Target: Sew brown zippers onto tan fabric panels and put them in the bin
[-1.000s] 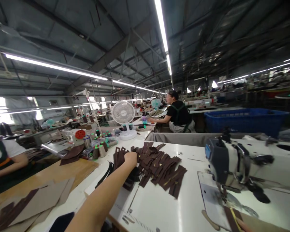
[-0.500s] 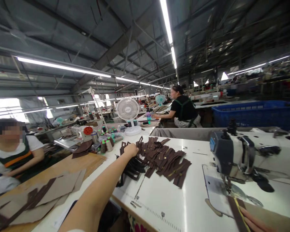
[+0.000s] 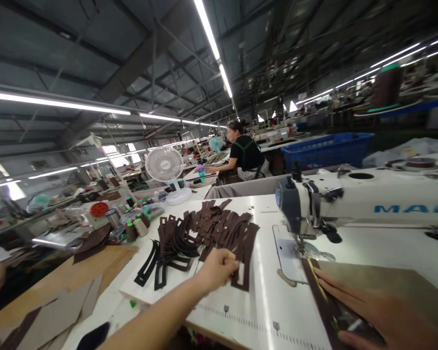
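Observation:
My left hand [image 3: 221, 267] is pinched closed on a brown slotted fabric strip [image 3: 245, 282], a frame shape with a long opening, over the white sewing table. Behind it lies a heap of brown zipper strips [image 3: 219, 223], with dark slotted strips [image 3: 175, 238] at its left. My right hand [image 3: 383, 306] lies with fingers stretched and apart on a taupe fabric panel [image 3: 379, 272]. Its fingertips touch a brown strip with a yellow zipper [image 3: 317, 282] along the panel's left edge, just before the sewing machine's needle area [image 3: 302, 248]. Something small and shiny under that hand is unclear.
The sewing machine [image 3: 368, 199] spans the right side. A white fan [image 3: 164, 165] and thread cones [image 3: 140, 226] stand at the back left. Taupe panels [image 3: 69, 311] lie on a wooden board at left. A co-worker [image 3: 246, 153] sits beyond, near a blue basket [image 3: 328, 150].
My left hand has come off the pile, nearer and to the right, with a slotted strip. The view has swung right, showing more of my right hand and the machine.

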Motion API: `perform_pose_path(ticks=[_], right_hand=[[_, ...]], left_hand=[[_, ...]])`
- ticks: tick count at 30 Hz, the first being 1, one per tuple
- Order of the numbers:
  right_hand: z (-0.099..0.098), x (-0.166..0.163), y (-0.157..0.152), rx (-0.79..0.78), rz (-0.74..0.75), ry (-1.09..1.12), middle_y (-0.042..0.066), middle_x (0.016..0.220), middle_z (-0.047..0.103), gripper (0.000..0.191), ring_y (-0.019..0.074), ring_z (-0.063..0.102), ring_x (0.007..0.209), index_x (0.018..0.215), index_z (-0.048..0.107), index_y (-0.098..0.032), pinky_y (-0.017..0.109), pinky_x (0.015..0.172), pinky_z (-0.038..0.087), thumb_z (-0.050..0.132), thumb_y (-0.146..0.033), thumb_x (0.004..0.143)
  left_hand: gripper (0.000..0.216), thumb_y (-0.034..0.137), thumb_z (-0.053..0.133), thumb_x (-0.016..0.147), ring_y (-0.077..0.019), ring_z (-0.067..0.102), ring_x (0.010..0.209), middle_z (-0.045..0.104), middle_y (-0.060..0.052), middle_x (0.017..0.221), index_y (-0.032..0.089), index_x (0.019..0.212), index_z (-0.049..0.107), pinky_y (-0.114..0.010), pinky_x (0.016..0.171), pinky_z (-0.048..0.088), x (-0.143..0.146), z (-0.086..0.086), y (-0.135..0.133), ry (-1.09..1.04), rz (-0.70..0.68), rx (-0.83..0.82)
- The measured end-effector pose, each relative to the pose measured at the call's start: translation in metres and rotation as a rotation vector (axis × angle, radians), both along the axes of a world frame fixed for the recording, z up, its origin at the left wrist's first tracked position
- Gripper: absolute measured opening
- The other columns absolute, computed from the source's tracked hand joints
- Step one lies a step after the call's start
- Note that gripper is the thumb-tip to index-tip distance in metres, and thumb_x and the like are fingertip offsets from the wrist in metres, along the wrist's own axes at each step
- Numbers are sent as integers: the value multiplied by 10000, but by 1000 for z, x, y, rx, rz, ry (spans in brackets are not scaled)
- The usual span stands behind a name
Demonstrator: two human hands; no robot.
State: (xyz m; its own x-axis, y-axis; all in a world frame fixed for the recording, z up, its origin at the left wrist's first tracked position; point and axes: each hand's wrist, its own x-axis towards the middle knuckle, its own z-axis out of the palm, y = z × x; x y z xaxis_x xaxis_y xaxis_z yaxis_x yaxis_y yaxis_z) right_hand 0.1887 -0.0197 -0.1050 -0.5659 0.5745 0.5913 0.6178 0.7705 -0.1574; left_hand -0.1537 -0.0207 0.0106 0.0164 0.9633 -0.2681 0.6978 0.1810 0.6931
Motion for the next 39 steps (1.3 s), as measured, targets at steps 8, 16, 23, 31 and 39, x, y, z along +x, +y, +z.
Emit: perform_pose_path(ticks=[8,16,23,31,39], right_hand=[[41,-7,-10,-114,24,-178,122,1432,395,712,297,590,1107,1472,309,-187,447,855,552,578,-411,852],[54,-8,-14,-272,-5,-239,155,1455,356,669,330,545,1162,1427,387,-103,499,929,492,531,-447,871],[58,-9,-14,-264,-2,-239,153,1455,361,669,304,498,1222,1425,392,-116,465,969,466,551,-437,860],[56,-7,-14,-275,-2,-247,138,1470,346,650,305,493,1227,1414,409,-118,460,967,468,539,-447,868],[59,-7,-14,-285,30,-216,164,1467,341,681,325,542,1167,1435,374,-106,481,950,474,553,-419,857]], left_hand=[[516,360,543,903,-287,681,853,699,-134,915,114,1344,438,-440,778,540,41,10,-37,362,-413,263],[694,366,577,869,-308,219,1416,277,-197,1511,127,1457,295,-523,1146,179,36,3,-51,475,-1098,521],[1027,365,775,732,-372,86,1428,114,-261,1537,107,1490,131,-540,1121,255,33,-21,-76,566,-1019,586],[351,170,509,911,-275,555,1119,573,-167,1205,110,1257,516,-458,970,470,50,-14,-55,488,-892,674],[368,104,453,923,-245,473,1257,511,-167,1353,129,1285,510,-448,1058,412,56,-24,-34,389,-898,697]])
